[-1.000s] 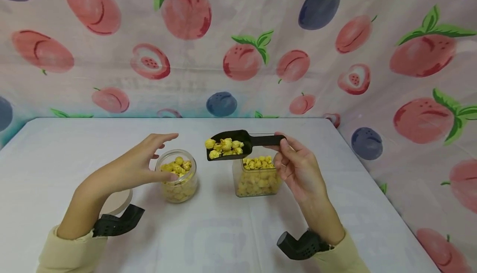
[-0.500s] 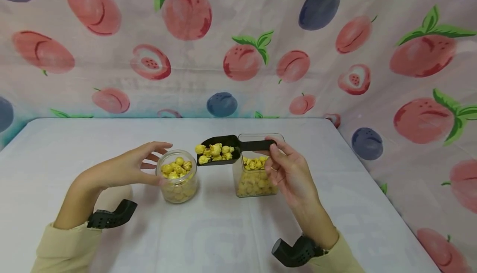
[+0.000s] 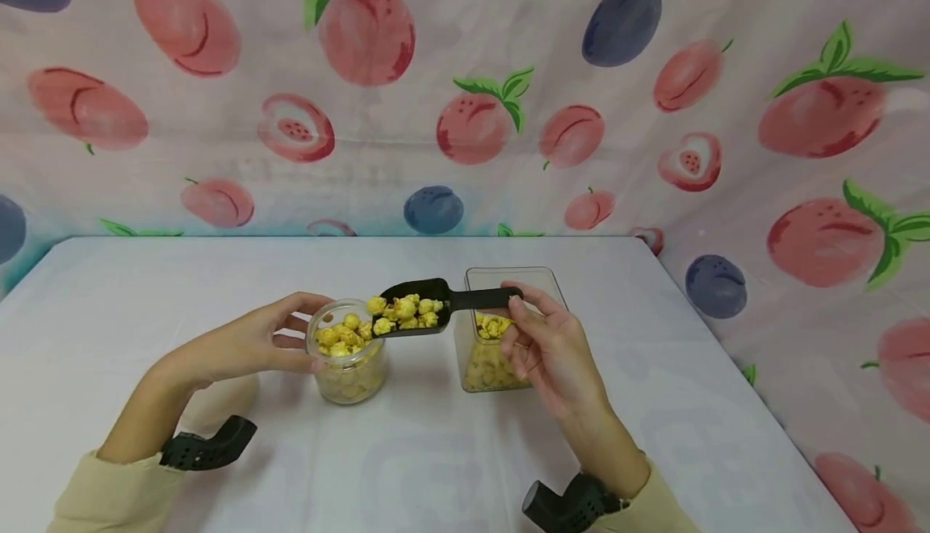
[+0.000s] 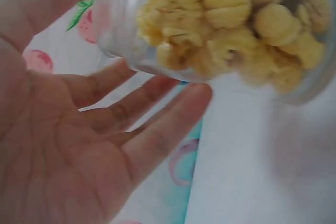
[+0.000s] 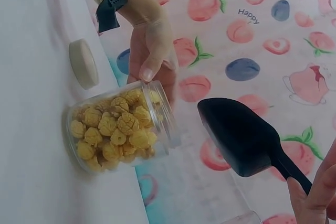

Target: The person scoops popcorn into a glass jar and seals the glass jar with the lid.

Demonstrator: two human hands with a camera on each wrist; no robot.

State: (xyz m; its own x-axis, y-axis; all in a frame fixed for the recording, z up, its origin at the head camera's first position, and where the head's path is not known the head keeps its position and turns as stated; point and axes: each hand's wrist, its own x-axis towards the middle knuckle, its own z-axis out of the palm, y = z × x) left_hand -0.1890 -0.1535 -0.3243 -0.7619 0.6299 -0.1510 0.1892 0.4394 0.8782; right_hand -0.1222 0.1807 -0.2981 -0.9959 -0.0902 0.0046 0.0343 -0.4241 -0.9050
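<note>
A round clear jar (image 3: 352,381) of yellow popcorn stands upright on the table. My left hand (image 3: 261,341) holds it by the neck from the left, thumb in front at the rim and fingers behind. My right hand (image 3: 558,355) pinches the handle of a black scoop (image 3: 479,299), which carries a load of popcorn (image 3: 405,310). The scoop's front edge hangs over the jar's right rim; in the right wrist view the scoop (image 5: 239,135) is apart from the jar's mouth. Behind my right hand is a square clear container (image 3: 475,367) of popcorn, partly hidden.
A pale round lid (image 5: 84,64) lies on the table, in the head view mostly behind my left wrist. The white-covered table (image 3: 407,468) ends at a fruit-printed cloth (image 3: 378,153) behind and to the right. A wrist camera (image 3: 211,444) sits on each arm.
My right hand has moved the loaded scoop left and down, from above the square container to the jar's rim. My left hand has lowered and closed in around the jar's neck.
</note>
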